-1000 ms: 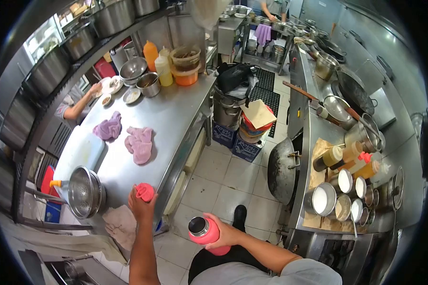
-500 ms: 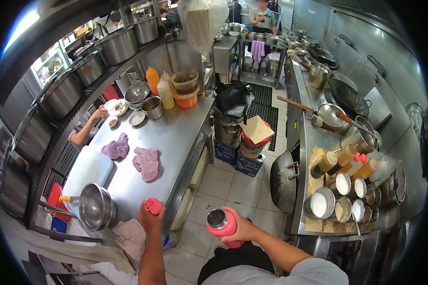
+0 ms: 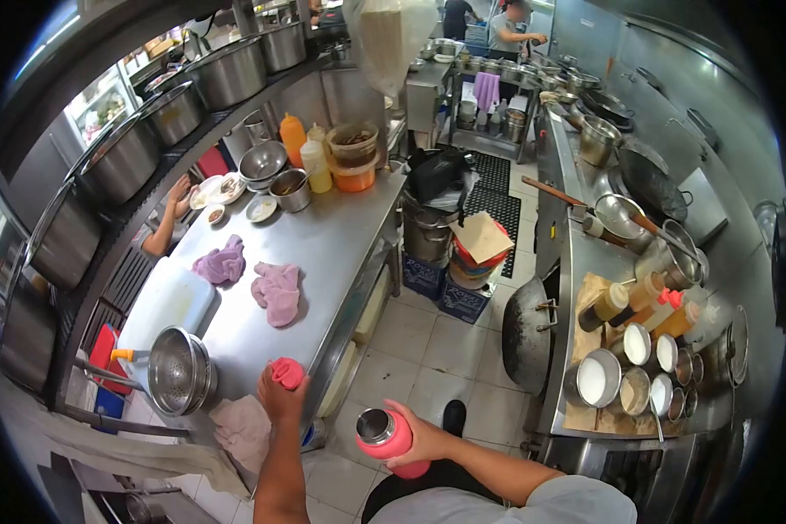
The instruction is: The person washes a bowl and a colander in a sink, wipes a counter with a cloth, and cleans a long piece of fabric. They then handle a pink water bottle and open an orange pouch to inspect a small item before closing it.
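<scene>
My left hand [image 3: 279,400] is closed round a red bottle lid [image 3: 289,373] near the front edge of the steel table. In front of my body, my right hand [image 3: 421,439] grips an uncapped coral-red metal bottle [image 3: 391,447]. The bottle tilts to the left, its steel mouth showing; the inside looks dark. Beside my left hand lie a crumpled pale cloth [image 3: 241,430] and stacked steel colanders [image 3: 180,371]. Farther up the table are a pink cloth [image 3: 277,295] and a purple cloth [image 3: 219,261].
A steel counter [image 3: 576,253] at right carries sauce bottles, powder tins and strainers. A wok [image 3: 526,336] hangs on its side. Boxes [image 3: 465,299] and a bin [image 3: 428,229] stand in the aisle. Another person's hand [image 3: 179,190] reaches by plates; a person [image 3: 506,39] stands behind.
The bottle in my right hand has moved a little left, towards the lid. My view has shifted slightly and a black shoe now shows. The person at the back has an arm stretched out.
</scene>
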### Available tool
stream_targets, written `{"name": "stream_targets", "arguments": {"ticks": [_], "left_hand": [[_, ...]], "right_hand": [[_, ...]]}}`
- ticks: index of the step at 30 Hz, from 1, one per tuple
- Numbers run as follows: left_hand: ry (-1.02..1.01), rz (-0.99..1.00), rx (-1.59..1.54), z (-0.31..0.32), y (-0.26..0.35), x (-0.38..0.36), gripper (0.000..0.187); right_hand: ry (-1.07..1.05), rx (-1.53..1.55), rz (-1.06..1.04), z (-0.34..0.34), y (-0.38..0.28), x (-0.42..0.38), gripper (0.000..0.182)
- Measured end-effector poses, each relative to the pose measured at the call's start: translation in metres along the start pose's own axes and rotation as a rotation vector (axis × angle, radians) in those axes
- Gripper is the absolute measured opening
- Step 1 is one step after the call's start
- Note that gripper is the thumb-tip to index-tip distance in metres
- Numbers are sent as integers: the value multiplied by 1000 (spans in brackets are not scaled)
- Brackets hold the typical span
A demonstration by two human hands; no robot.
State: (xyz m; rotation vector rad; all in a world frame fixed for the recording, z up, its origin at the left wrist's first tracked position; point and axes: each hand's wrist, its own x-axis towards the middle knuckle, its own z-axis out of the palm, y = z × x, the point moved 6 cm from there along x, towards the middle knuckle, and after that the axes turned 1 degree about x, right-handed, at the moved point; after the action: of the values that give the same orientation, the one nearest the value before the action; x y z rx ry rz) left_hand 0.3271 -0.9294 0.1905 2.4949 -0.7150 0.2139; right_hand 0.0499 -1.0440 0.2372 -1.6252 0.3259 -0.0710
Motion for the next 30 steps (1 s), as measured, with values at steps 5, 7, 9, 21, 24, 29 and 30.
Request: {"name": "stream_targets", "arguments": {"ticks": [5,7,9,21,24,29,30], "left_hand": [[-22,-25,-49,1,-8,1,92],[13,4,-52,-2,-6,0,92],[30,3,-103,-3,-5,-1,92],[74,-39,-96,-10,-13,3,88],[43,-54,-106,-7,-9,-2,89],[7,-73,-56,-8,-11,0,90],[1,-78,-62,-9,-11,1,90]], "right_hand": [[82,-49,-157,-33,-53,2,114],[119,-78,-244,-50,-90,-7,114],[173,-123,-343,-64,-105,-16,115],[439,69,-181,-67,-26,-80,109],[321,72,-10,-50,9,-91,127],[229,104,-33,-25,20,-88,124],[228,98,-39,-22,15,-83,124]]}}
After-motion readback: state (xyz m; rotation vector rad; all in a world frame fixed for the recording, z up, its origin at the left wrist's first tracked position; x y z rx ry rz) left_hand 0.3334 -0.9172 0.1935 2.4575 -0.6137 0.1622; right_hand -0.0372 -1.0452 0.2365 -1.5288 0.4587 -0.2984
